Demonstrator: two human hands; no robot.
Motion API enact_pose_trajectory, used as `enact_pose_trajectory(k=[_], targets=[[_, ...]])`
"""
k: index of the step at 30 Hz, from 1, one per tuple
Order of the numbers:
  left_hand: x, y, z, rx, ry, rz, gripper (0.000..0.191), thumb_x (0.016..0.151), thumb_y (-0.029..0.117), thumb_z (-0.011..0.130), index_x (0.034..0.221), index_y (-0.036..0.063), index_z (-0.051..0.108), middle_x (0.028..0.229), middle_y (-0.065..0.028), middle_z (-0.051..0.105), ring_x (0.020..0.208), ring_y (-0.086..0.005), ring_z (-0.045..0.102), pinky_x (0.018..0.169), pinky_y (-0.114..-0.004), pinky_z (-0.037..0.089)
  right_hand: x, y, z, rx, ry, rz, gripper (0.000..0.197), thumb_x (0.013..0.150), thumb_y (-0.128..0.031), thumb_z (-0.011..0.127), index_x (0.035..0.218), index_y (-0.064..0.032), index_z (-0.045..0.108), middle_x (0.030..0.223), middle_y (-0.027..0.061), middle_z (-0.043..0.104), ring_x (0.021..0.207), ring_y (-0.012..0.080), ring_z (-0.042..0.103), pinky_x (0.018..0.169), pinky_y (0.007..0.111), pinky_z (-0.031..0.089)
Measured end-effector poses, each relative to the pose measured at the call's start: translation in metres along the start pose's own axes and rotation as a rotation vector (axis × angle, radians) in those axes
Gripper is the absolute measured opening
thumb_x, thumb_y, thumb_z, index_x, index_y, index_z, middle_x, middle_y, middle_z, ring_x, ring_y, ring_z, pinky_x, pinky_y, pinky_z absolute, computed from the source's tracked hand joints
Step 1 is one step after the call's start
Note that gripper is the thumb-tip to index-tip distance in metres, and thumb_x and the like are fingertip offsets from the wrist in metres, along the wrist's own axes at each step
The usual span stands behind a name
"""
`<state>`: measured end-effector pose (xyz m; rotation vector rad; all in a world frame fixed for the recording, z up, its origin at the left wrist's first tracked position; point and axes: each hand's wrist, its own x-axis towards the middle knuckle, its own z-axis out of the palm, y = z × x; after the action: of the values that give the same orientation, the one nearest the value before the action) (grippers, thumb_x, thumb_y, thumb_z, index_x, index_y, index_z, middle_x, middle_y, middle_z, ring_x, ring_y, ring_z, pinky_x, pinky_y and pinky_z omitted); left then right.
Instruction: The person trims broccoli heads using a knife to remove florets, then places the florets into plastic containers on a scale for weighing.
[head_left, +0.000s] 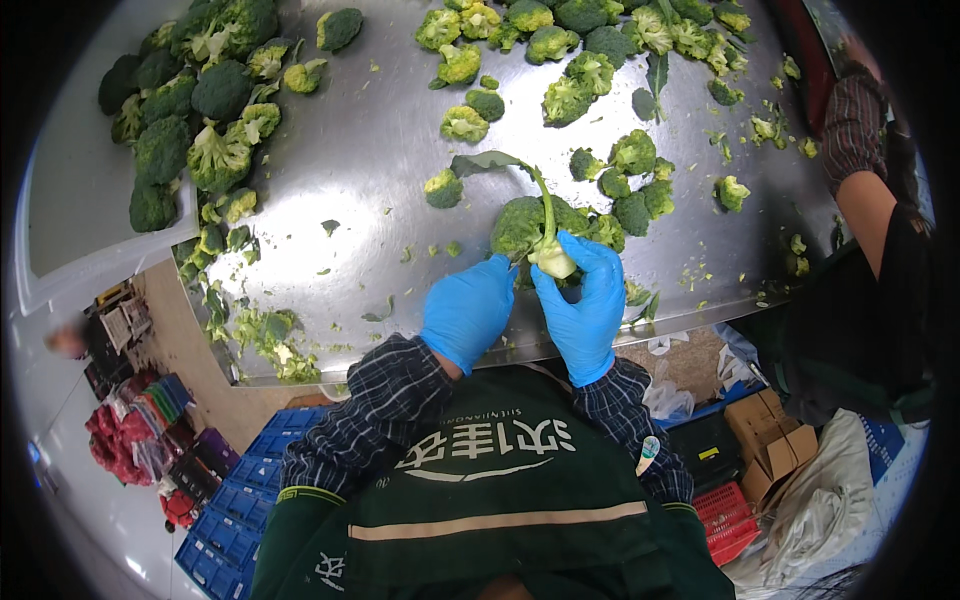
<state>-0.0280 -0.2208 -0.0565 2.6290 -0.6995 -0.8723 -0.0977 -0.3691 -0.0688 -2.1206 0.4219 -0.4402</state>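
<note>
My right hand (585, 307), in a blue glove, grips the pale cut stem (553, 259) of a broccoli head (519, 225) between thumb and fingers. A long leaf stalk (548, 199) rises from that stem, and its leaf (487, 160) droops to the left. My left hand (469, 311), also gloved, is a closed fist beside the stem. A thin dark edge, apparently the blade of a small knife (519, 259), shows at its fingertips; the handle is hidden. Several broccoli florets (636, 187) lie just beyond my right hand on the stainless steel table (352, 150).
At left, a white plastic bin (75, 195) borders a heap of broccoli (221, 90). Trimmings (277, 341) gather at the near left corner. More florets (555, 41) lie along the far side. At right is a co-worker's arm (862, 202). Blue crates (247, 487) stand below left.
</note>
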Motion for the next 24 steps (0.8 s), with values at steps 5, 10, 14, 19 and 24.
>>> enact_pose_trajectory(k=[5,10,14,19,24], targets=[[0.037,-0.058,-0.019,-0.116,-0.17,0.396,0.027,0.099,0.032,0.05,0.106,0.0088,0.063,0.079,-0.0179,0.066,0.072,-0.0396,0.064,0.064,-0.047,0.051,0.015,-0.002,-0.006,-0.043,-0.121,-0.144,0.049,0.075,-0.008,0.077,0.121,-0.0093,0.059,0.11,0.0134,0.062,0.098,0.0315,0.061,0.084,0.041,0.05],[0.02,-0.015,-0.016,-0.054,-0.077,0.146,0.03,0.099,0.033,0.049,0.104,0.006,0.062,0.079,-0.0209,0.065,0.073,-0.0406,0.064,0.063,-0.048,0.05,0.035,-0.003,-0.017,-0.065,-0.245,-0.027,0.05,0.076,-0.017,0.079,0.121,-0.0098,0.058,0.11,0.0134,0.061,0.098,0.0317,0.06,0.084,0.042,0.049],[0.007,-0.01,0.018,-0.084,0.047,0.207,0.027,0.1,0.028,0.048,0.1,0.0039,0.061,0.073,-0.0231,0.062,0.063,-0.0419,0.06,0.059,-0.051,0.049,0.028,-0.005,-0.014,-0.178,-0.206,-0.005,0.05,0.075,-0.019,0.08,0.12,-0.0091,0.058,0.108,0.0133,0.06,0.098,0.0321,0.059,0.084,0.042,0.048],[0.039,-0.035,-0.076,-0.657,-0.714,-0.13,0.031,0.1,0.031,0.051,0.102,0.0062,0.07,0.06,-0.0076,0.056,0.043,-0.0166,0.051,0.043,-0.032,0.04,0.031,0.01,-0.016,-0.113,-0.234,-0.108,0.05,0.074,-0.02,0.081,0.118,-0.0094,0.059,0.108,0.0133,0.06,0.098,0.0334,0.058,0.084,0.043,0.048],[-0.003,-0.03,-0.112,-0.701,-0.597,-0.314,0.033,0.099,0.033,0.054,0.103,0.0065,0.072,0.057,0.0004,0.049,0.042,-0.0063,0.041,0.041,-0.023,0.033,0.037,-0.002,-0.022,-0.159,-0.227,-0.213,0.039,0.076,-0.014,0.078,0.113,-0.0112,0.063,0.111,0.0113,0.061,0.1,0.0314,0.058,0.086,0.043,0.047]])
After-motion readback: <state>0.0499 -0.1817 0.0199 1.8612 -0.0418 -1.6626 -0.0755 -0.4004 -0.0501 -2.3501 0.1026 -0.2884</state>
